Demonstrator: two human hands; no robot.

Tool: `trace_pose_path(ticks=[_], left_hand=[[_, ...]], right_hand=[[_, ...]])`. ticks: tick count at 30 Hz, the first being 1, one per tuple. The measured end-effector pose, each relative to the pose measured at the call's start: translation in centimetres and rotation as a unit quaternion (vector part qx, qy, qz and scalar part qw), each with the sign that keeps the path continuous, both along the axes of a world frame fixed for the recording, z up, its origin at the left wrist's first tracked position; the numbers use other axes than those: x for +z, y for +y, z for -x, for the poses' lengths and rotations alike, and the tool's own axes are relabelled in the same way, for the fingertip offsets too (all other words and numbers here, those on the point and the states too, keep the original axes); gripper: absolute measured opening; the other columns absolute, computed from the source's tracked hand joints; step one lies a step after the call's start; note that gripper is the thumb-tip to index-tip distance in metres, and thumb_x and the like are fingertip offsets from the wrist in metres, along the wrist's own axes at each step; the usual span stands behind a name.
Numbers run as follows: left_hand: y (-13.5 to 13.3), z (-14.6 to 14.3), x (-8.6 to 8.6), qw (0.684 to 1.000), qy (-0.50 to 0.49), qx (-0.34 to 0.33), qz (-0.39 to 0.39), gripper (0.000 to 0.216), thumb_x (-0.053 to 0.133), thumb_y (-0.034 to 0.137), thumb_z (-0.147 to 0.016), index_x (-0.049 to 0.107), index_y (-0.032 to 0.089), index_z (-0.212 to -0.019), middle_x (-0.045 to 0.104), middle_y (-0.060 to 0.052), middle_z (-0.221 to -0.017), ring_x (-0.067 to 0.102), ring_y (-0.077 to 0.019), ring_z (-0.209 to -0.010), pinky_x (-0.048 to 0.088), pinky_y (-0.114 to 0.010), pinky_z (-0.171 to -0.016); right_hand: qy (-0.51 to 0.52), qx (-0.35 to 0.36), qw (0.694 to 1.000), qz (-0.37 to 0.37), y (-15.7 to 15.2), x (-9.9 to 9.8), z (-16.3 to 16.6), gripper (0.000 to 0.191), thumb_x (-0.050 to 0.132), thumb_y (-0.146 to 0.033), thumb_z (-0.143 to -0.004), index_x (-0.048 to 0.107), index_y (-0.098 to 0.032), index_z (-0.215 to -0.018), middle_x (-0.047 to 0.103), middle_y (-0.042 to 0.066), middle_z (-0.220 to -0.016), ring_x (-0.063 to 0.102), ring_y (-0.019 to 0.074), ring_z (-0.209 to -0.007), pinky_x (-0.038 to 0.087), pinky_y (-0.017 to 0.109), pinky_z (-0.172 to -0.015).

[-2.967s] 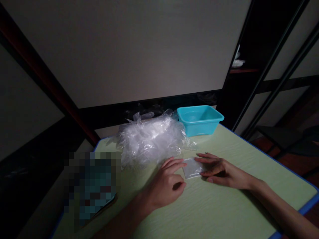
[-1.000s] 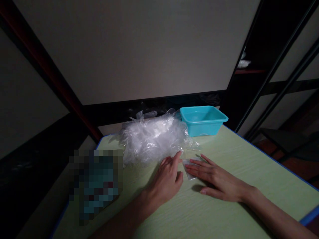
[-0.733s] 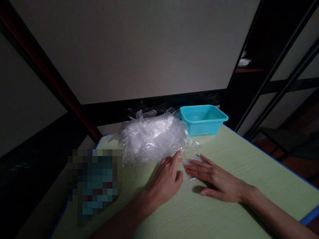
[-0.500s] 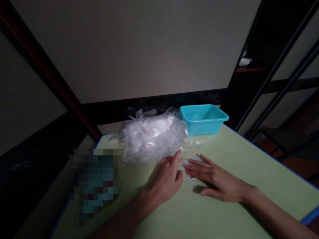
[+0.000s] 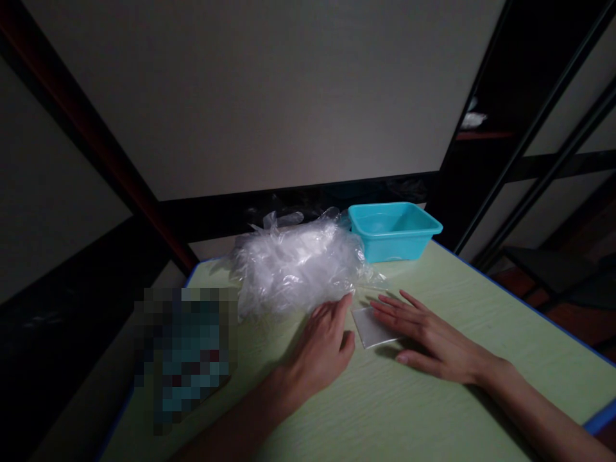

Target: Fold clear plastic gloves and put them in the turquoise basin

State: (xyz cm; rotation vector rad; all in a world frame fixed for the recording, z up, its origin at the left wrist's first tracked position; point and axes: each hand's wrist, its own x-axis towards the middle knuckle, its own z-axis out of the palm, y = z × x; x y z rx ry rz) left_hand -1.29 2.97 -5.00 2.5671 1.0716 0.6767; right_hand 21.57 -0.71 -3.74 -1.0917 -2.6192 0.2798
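A small flat square of clear, whitish plastic (image 5: 376, 328) lies on the table between my hands; it looks like a folded plastic sheet or a thin packet. My right hand (image 5: 426, 340) is open over its right part, fingers stretched and spread, with a shadow beneath them. Just left of the square, my left hand (image 5: 325, 340) rests at the table with its index finger stretched out and thumb apart. Its other fingertips are partly hidden near a loose heap of thin, crumpled clear plastic (image 5: 298, 263). I see nothing held in either hand.
Behind the square, to the right of the heap, stands a turquoise plastic basin (image 5: 397, 247). A pixelated, blurred item (image 5: 192, 359) lies on the left of the pale green table (image 5: 385, 417), which has a blue edge. A panelled wall (image 5: 269, 96) closes off the back.
My right hand has shifted right and lifted a little, so more of the plastic square shows, now looking flatter and wider. The left hand has barely moved.
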Motion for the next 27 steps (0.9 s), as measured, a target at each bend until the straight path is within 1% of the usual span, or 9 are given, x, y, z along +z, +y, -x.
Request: trace_pose_path(ticks=[2,6,8,9,11,13,17,23,27], left_hand=[[-0.1,0.0,0.3,1.000,0.001,-0.021,-0.022,0.048,0.048,0.013,-0.079,0.035,0.016,-0.125,0.048,-0.010,-0.125,0.044,-0.0219,-0.115,0.036,-0.040,-0.098],[-0.6,0.1,1.2,0.993,0.039,-0.104,-0.046,0.036,0.052,0.019,-0.081,0.047,0.018,-0.116,0.043,-0.008,-0.132,0.038,-0.0214,-0.121,0.031,-0.038,-0.102],[-0.7,0.2,1.5,0.988,0.058,-0.135,-0.048,0.030,0.052,0.022,-0.082,0.052,0.019,-0.112,0.042,-0.008,-0.132,0.037,-0.0215,-0.122,0.030,-0.038,-0.103],[-0.8,0.3,1.6,0.986,0.064,-0.145,-0.048,0.028,0.052,0.023,-0.082,0.053,0.020,-0.111,0.042,-0.008,-0.131,0.037,-0.0215,-0.123,0.030,-0.038,-0.103],[-0.8,0.4,1.5,0.985,0.070,-0.152,-0.047,0.029,0.053,0.025,-0.083,0.054,0.022,-0.112,0.042,-0.008,-0.131,0.036,-0.0217,-0.123,0.030,-0.038,-0.102],[-0.7,0.5,1.3,0.984,0.074,-0.154,-0.040,0.033,0.053,0.027,-0.083,0.052,0.024,-0.117,0.042,-0.008,-0.131,0.035,-0.0223,-0.124,0.031,-0.040,-0.102],[-0.5,0.5,1.1,0.985,0.065,-0.157,-0.021,0.037,0.054,0.028,-0.084,0.049,0.030,-0.121,0.044,-0.005,-0.130,0.037,-0.0217,-0.122,0.031,-0.041,-0.101],[-0.5,0.5,1.4,0.986,0.054,-0.157,-0.015,0.031,0.057,0.027,-0.082,0.057,0.026,-0.113,0.047,-0.006,-0.128,0.039,-0.0218,-0.121,0.034,-0.041,-0.099],[-0.5,0.6,1.3,0.986,0.052,-0.157,-0.009,0.033,0.059,0.029,-0.081,0.058,0.026,-0.114,0.047,-0.006,-0.129,0.039,-0.0222,-0.122,0.032,-0.041,-0.100]], right_hand=[[0.002,-0.005,1.000,0.002,0.0,-0.1,-0.1,0.065,0.046,-0.044,-0.086,0.020,-0.019,-0.140,0.030,0.010,-0.143,0.024,0.0261,-0.131,0.009,0.055,-0.106],[-0.008,0.004,1.000,0.010,-0.1,-0.1,-0.1,0.066,0.045,-0.043,-0.087,0.016,-0.019,-0.141,0.026,0.010,-0.144,0.022,0.0244,-0.132,0.010,0.053,-0.107],[-0.019,0.014,1.000,0.011,-0.1,0.0,-0.1,0.065,0.045,-0.043,-0.087,0.018,-0.019,-0.141,0.025,0.009,-0.145,0.020,0.0235,-0.133,0.009,0.053,-0.107],[-0.021,0.018,1.000,0.010,-0.1,0.0,-0.1,0.062,0.045,-0.043,-0.087,0.022,-0.020,-0.140,0.026,0.009,-0.145,0.020,0.0234,-0.133,0.009,0.053,-0.107],[-0.017,0.020,1.000,0.010,-0.1,0.1,-0.1,0.057,0.047,-0.043,-0.086,0.032,-0.021,-0.136,0.026,0.007,-0.145,0.020,0.0241,-0.133,0.009,0.052,-0.107],[-0.008,0.019,1.000,0.014,-0.1,0.2,-0.2,0.054,0.050,-0.043,-0.084,0.039,-0.023,-0.133,0.026,0.006,-0.145,0.020,0.0253,-0.133,0.010,0.053,-0.107],[0.005,0.014,0.999,0.041,0.0,0.3,-0.5,0.052,0.053,-0.043,-0.082,0.041,-0.029,-0.131,0.028,0.003,-0.144,0.016,0.0277,-0.133,0.010,0.056,-0.106],[0.024,0.003,0.997,0.074,0.1,0.1,-1.0,0.043,0.056,-0.042,-0.081,0.050,-0.033,-0.123,0.028,0.001,-0.145,0.010,0.0284,-0.134,0.013,0.059,-0.104],[0.046,-0.008,0.994,0.094,0.2,0.1,-1.2,0.035,0.057,-0.040,-0.081,0.057,-0.033,-0.116,0.030,0.001,-0.143,0.010,0.0273,-0.134,0.014,0.060,-0.103]])
